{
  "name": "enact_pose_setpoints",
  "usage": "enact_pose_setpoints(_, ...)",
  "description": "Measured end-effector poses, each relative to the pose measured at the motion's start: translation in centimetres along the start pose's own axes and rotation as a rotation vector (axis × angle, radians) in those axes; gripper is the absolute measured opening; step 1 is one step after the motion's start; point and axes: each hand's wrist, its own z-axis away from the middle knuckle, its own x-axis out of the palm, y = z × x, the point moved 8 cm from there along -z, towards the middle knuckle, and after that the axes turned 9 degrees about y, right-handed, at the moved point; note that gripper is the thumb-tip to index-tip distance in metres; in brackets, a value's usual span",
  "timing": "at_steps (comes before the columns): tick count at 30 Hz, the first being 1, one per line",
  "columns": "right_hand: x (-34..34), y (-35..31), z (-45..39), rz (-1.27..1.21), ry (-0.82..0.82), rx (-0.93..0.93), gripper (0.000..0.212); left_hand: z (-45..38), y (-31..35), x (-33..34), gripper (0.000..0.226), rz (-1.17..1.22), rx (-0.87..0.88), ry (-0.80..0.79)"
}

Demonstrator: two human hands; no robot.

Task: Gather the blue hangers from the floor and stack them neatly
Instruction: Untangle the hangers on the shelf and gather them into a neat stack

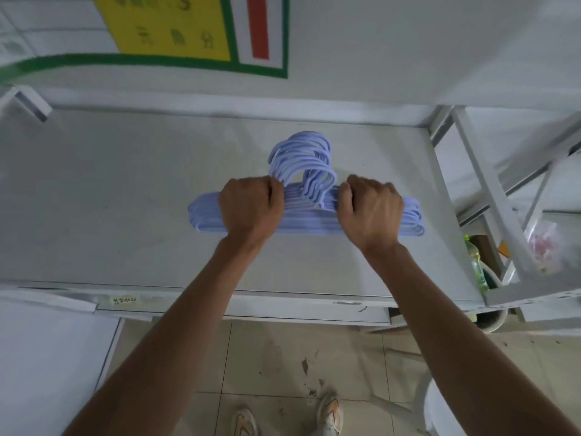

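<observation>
A bundle of several pale blue hangers [309, 215] lies stacked on a white table [110, 199], hooks [301, 158] pointing toward the wall. My left hand [250, 209] is closed around the left half of the bundle, just left of the hooks. My right hand [372, 210] grips the right half. The hanger ends stick out past both fists. The hooks fan out slightly, not quite aligned.
A white metal rack [490, 190] stands at the right with a green bottle [476, 262] and a plastic bag [544, 243] below it. A poster [176, 26] hangs on the wall behind. My shoes [328, 413] stand on the stained tile floor; a white stool [440, 410] is at bottom right.
</observation>
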Motion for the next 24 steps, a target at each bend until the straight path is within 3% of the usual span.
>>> enact_pose_setpoints(2, 0.4, -0.5, -0.6, -0.033, -0.076, -0.009, 0.033, 0.0, 0.5, 0.3, 0.041, 0.028, 0.063, -0.043)
enact_pose_setpoints(6, 3.4, -1.0, 1.2, 0.165, -0.314, -0.106, 0.039, 1.6, 0.6, 1.3, 0.04, 0.025, 0.093, -0.115)
enact_pose_setpoints(10, 5.2, -0.4, -0.9, 0.105, -0.429, 0.036, 0.028, -0.6, 2.2, 3.0, 0.065, -0.201, 0.343, -0.242)
enact_pose_setpoints(12, 6.1, -0.3, -1.6, 0.084, -0.482, 0.081, 0.032, -1.4, 2.2, 3.6, 0.071, -0.233, 0.377, -0.244)
enact_pose_setpoints(15, 6.4, -0.6, -1.6, 0.082, -0.484, 0.095, 0.04, -1.0, 2.3, 3.8, 0.066, -0.234, 0.424, -0.242)
enact_pose_setpoints(17, 6.4, -0.8, -1.3, 0.095, -0.486, 0.08, 0.042, -0.8, 2.4, 4.0, 0.046, -0.216, 0.453, -0.243)
enact_pose_setpoints(20, 6.3, -1.5, -1.1, 0.127, -0.467, 0.071, 0.039, -0.7, 2.7, 3.9, 0.027, -0.204, 0.383, -0.256)
enact_pose_setpoints(24, 6.0, -2.8, -0.9, 0.169, -0.434, 0.035, 0.032, -0.8, 3.7, 3.5, 0.027, -0.162, 0.278, -0.237)
